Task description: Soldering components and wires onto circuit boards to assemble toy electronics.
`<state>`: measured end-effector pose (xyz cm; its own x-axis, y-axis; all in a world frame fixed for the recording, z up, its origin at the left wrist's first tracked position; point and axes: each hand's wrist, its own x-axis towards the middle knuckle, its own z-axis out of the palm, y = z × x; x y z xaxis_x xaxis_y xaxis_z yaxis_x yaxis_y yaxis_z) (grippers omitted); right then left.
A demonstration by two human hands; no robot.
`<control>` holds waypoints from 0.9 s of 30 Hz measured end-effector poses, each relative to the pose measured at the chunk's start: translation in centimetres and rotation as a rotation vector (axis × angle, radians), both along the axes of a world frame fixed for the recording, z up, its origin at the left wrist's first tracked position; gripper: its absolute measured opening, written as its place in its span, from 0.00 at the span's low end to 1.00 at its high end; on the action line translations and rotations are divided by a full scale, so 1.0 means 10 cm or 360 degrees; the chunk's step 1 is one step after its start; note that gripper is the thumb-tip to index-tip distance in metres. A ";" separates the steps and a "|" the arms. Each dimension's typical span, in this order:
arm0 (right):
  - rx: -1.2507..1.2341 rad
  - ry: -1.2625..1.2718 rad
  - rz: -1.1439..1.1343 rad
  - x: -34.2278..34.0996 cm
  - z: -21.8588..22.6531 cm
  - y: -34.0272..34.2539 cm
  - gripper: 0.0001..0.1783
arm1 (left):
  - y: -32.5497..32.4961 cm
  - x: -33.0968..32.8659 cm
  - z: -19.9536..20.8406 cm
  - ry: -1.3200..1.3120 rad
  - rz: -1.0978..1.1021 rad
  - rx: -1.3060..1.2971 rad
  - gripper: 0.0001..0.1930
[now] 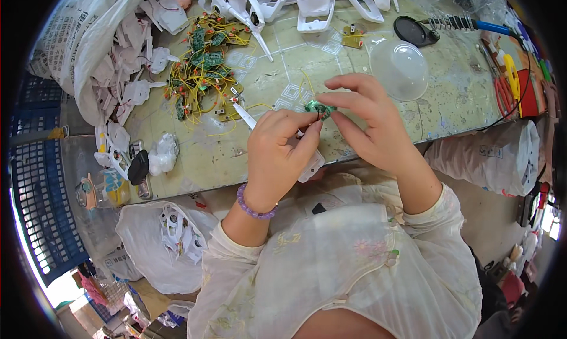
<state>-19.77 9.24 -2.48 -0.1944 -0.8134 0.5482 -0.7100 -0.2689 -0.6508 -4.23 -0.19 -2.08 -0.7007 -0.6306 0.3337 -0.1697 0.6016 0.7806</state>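
My left hand [277, 144] is closed around a white plastic housing [311, 166], whose lower end sticks out below the palm. At its thumb and forefinger tips sits a small green circuit board [319, 108], with something dark beside it. My right hand [369, 117] is at the board's right side, its fingers stretched and thumb apart; the fingertips are right by the board, and whether they touch it I cannot tell. A pile of green circuit boards [207, 60] with yellow wires lies to the left of my hands.
White plastic parts [316, 11] crowd the table's far edge, and more [127, 61] spill from a sack at left. A clear dome lid [400, 70], a soldering iron [493, 27] and yellow-handled cutters [511, 76] lie at right. An open bag [144, 238] hangs below the front edge.
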 end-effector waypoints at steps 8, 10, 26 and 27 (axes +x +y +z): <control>-0.0033 -0.0135 -0.0163 0.05 -0.05 0.00 0.11 | -0.01 -0.02 0.01 -0.0029 0.0018 0.0017 0.05; -0.0028 -0.0151 -0.0170 0.06 -0.08 0.00 0.10 | -0.03 -0.02 -0.02 0.0026 0.0014 -0.0002 0.05; -0.0189 -0.0025 -0.0487 -0.13 0.10 0.44 0.15 | -0.02 0.06 -0.04 -0.0110 0.0002 0.0183 0.06; -0.0345 -0.0610 -0.0904 -0.36 -0.02 0.51 0.14 | -0.01 0.06 -0.03 -0.0116 -0.0014 0.0144 0.06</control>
<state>-23.41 14.34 -2.68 -0.7664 -0.4100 0.4944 -0.5109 -0.0774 -0.8561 -3.62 -0.30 -2.34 -0.7267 -0.6495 0.2236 -0.2232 0.5311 0.8174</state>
